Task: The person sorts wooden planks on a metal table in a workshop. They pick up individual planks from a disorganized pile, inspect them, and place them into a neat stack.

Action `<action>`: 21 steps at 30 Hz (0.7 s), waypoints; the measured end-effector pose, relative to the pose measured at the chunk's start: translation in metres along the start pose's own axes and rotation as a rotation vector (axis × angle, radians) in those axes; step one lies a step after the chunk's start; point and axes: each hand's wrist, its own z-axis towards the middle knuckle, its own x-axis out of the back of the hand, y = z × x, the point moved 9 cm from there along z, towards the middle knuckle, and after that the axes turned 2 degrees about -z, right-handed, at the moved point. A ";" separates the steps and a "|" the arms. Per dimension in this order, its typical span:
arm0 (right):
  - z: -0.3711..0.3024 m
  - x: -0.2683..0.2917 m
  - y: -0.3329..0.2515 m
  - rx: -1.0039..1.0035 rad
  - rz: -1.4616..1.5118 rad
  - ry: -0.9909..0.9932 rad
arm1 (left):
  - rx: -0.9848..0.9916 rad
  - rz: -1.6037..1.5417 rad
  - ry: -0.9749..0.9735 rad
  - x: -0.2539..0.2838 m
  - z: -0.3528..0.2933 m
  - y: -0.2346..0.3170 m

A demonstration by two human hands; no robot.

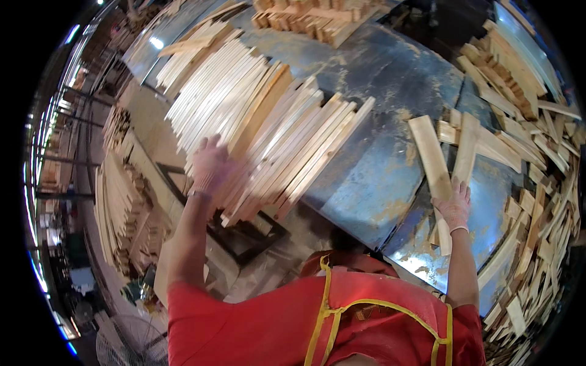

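"Wood strips (pixel 210 88): where are they, pls?"

"Side by side in a long row, L of ctr, on the metal table (pixel 366 177), nearer ends sticking out past its edge. One thicker, darker board (pixel 264 108) sits among them."

"And the L hand (pixel 212 161)?"

"Over the row's near-left part. It's blurred, so can't tell if you're gripping or even touching."

"R hand (pixel 452 206)?"

"Palm down on the table's R side, w/ fingers stretched out, not closed round anything. You've got it across the left loose board (pixel 430 155) & the lower end of the right loose board (pixel 467 143); their far ends splay apart."

"Anything else nearby?"

"Scrap pile (pixel 545 256) on your far R, fan (pixel 125 341) down at your L."
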 end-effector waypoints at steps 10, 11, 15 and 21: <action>-0.016 -0.074 -0.090 -0.101 1.231 -0.379 | 0.274 0.090 -0.022 -0.028 -0.020 -0.003; -0.032 -0.083 -0.128 -0.152 1.276 -0.464 | 0.196 0.090 0.051 -0.031 -0.023 0.012; -0.089 -0.053 -0.299 0.241 0.835 -0.777 | -0.236 -0.322 0.402 -0.034 -0.052 0.105; -0.054 -0.042 -0.309 0.544 0.860 -0.704 | -0.373 -0.232 0.020 -0.095 -0.056 0.211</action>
